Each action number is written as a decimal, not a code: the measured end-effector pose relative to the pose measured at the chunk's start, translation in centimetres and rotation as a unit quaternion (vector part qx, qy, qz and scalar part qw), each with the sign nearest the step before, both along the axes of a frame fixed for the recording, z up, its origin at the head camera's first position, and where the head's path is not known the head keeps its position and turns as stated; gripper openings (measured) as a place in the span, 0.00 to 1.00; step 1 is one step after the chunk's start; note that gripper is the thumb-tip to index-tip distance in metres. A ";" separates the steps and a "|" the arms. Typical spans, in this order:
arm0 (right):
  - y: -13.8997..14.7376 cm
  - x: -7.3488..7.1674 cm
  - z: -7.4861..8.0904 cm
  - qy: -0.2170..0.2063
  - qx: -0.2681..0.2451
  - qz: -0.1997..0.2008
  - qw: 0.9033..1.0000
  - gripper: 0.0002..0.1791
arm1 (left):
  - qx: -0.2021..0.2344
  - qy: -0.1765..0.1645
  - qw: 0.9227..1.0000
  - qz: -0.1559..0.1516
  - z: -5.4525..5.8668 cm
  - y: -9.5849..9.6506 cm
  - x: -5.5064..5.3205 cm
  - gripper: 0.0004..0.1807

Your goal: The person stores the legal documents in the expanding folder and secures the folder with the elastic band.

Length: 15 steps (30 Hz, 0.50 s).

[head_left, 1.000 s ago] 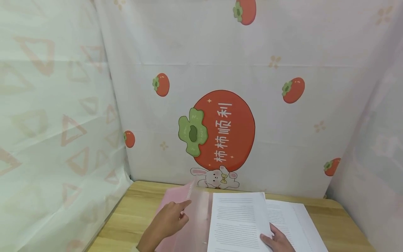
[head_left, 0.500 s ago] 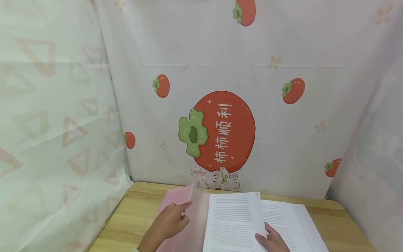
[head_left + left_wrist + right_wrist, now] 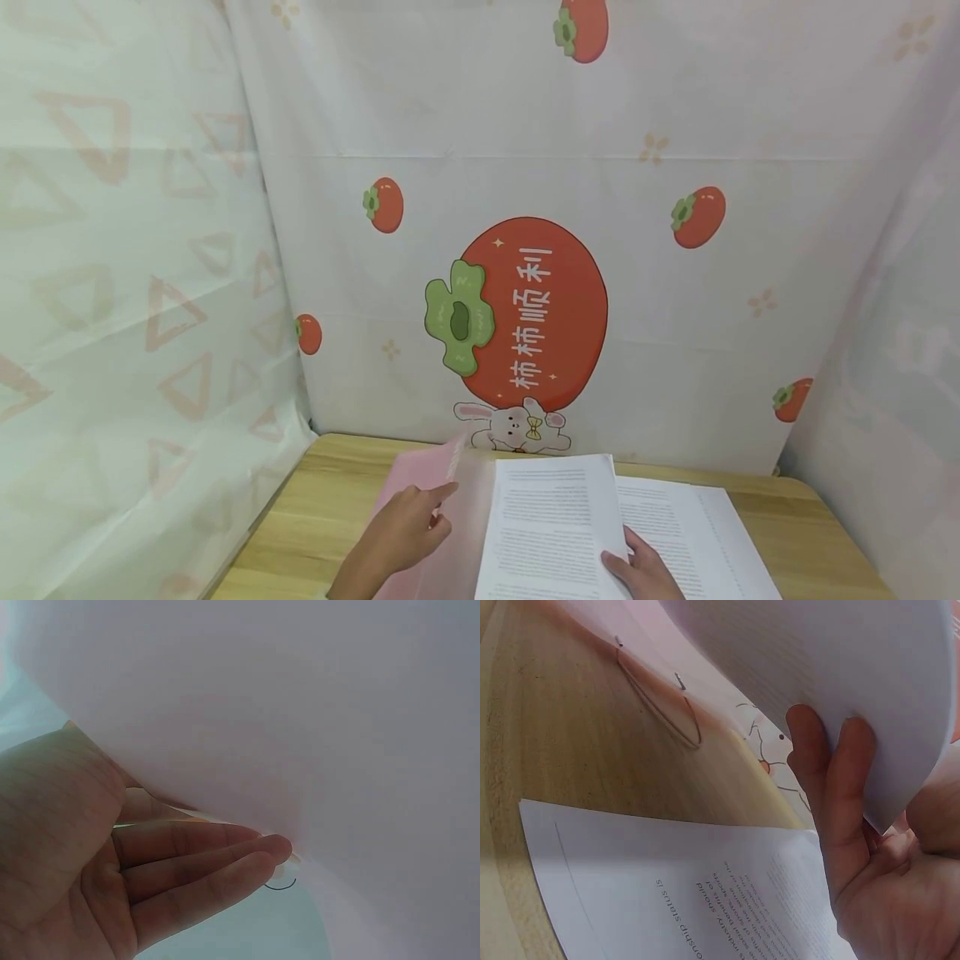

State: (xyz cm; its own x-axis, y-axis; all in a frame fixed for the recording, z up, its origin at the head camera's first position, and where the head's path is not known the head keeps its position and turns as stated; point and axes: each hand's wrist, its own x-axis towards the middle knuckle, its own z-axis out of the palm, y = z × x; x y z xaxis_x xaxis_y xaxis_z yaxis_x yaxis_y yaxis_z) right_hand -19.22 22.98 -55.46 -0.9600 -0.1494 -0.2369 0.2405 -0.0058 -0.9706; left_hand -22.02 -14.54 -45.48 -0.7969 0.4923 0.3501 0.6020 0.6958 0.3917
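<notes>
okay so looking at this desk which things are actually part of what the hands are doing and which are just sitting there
In use:
- left hand, holding the pink folder's flap open
- pink folder
- right hand, grip on the lifted sheet
- lifted sheet

Just lying about:
- printed pages flat on the wooden table
- persimmon curtain behind

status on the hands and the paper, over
Left hand holds pink folder flap open. Right hand grips lifted printed sheet. More pages flat on table. Nothing blocking.
</notes>
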 end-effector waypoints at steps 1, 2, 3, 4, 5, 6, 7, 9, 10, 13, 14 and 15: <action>0.0 -0.1 0.0 0.002 0.009 -0.002 1.000 0.48 | 0.000 -0.001 1.000 0.000 0.0 0.0 0.0 0.26; 0.0 -0.1 0.0 0.003 0.015 -0.004 1.000 0.47 | 0.002 -0.001 1.000 -0.001 0.0 0.0 0.0 0.25; 0.0 -0.2 0.1 0.004 0.024 -0.008 1.000 0.47 | 0.002 -0.002 1.000 -0.001 0.0 0.0 0.0 0.25; 0.0 -0.2 0.2 0.006 0.036 -0.013 0.999 0.46 | 0.003 -0.002 1.000 -0.001 -0.1 0.0 0.0 0.25; 0.0 -0.3 0.2 0.007 0.048 -0.019 0.999 0.46 | 0.003 -0.001 1.000 -0.001 -0.1 0.0 0.0 0.25; 0.0 -0.3 0.3 0.008 0.062 -0.026 0.998 0.45 | 0.002 0.000 1.000 -0.001 -0.1 0.0 0.0 0.25; 0.0 -0.4 0.4 0.013 0.076 -0.034 0.996 0.45 | 0.002 0.001 1.000 0.000 -0.1 0.0 0.0 0.25; 0.1 -0.4 0.6 0.020 0.098 -0.050 0.994 0.44 | -0.001 0.004 1.000 0.001 -0.1 0.0 -0.1 0.25; 0.1 -0.5 0.6 0.024 0.105 -0.058 0.992 0.43 | -0.001 0.005 1.000 0.001 -0.1 0.0 -0.1 0.26; 0.1 -0.6 0.8 0.039 0.123 -0.084 0.988 0.40 | -0.002 0.008 1.000 -0.001 -0.1 0.0 0.0 0.26; 0.0 -0.6 0.9 0.041 0.128 -0.093 0.987 0.39 | -0.001 0.008 1.000 -0.002 -0.1 0.0 0.0 0.26; -0.1 -0.7 1.0 0.042 0.133 -0.101 0.985 0.38 | 0.001 0.008 1.000 -0.003 -0.1 0.0 0.0 0.26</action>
